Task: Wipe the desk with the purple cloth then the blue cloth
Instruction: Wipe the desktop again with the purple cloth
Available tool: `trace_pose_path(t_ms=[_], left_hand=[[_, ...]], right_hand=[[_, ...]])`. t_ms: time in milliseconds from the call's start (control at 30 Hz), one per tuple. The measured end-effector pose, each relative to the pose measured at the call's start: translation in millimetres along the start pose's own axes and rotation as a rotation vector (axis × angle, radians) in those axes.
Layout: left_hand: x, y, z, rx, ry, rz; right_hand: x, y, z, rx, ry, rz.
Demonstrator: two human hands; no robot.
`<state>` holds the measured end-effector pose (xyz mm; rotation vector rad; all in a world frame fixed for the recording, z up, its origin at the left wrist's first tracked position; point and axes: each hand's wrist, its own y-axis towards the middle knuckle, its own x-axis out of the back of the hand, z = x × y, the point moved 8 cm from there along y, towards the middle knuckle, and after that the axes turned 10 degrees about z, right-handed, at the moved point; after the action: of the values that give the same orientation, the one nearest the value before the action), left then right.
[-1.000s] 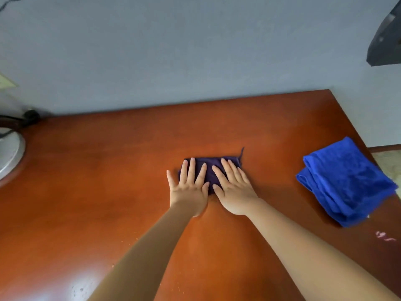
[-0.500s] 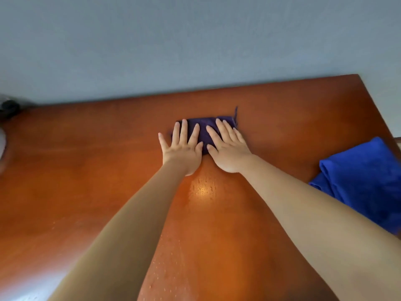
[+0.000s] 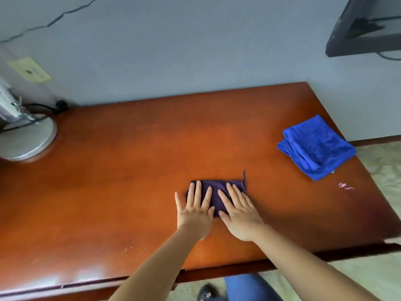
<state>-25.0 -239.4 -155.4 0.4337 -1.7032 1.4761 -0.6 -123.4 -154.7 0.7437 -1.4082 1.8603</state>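
Note:
A folded purple cloth [image 3: 217, 193] lies flat near the middle of the brown wooden desk [image 3: 130, 181]. My left hand [image 3: 195, 210] presses on its left half with straight, spread fingers. My right hand [image 3: 237, 211] presses on its right half the same way, beside the left. Both hands cover much of the cloth; a loose thread sticks up at its right corner. A folded blue cloth [image 3: 315, 146] rests untouched at the desk's right edge.
A lamp with a round silver base [image 3: 28, 137] and a black cable stands at the far left. A dark screen [image 3: 366, 25] hangs on the wall at upper right. Small pink marks [image 3: 345, 186] sit near the blue cloth. Crumbs dot the front left.
Both hands pushed the purple cloth toward the wall, then drew it back toward the desk's front edge. The blue cloth stayed put.

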Motion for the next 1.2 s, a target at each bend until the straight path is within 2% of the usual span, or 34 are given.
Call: trace_pose_path(t_ms=[167, 533, 667, 900, 1033, 1200], left_hand=[[-17.4, -20.5, -8.3, -0.030, -0.021, -0.010], [59.1, 70.1, 22.6, 0.059, -0.107, -0.023], [66.6, 80.8, 26.6, 0.089, -0.121, -0.007], [-1.3, 2.7, 5.8, 0.067, -0.124, 0.056], [-44.9, -46.6, -10.1, 0.026, -0.098, 0.044], [-56.6, -60.0, -30.4, -0.045, -0.030, 0.034]], right_hand=[[-23.0, -18.4, -1.7, 0.010, -0.022, 0.001], [63.3, 84.7, -24.8, 0.062, -0.077, -0.023], [72.0, 94.9, -22.7, 0.044, -0.081, -0.016], [2.9, 17.1, 0.2, 0.059, -0.079, -0.001], [-40.0, -32.7, 7.6, 0.037, -0.071, -0.121], [-64.9, -64.0, -10.1, -0.021, 0.003, -0.150]])
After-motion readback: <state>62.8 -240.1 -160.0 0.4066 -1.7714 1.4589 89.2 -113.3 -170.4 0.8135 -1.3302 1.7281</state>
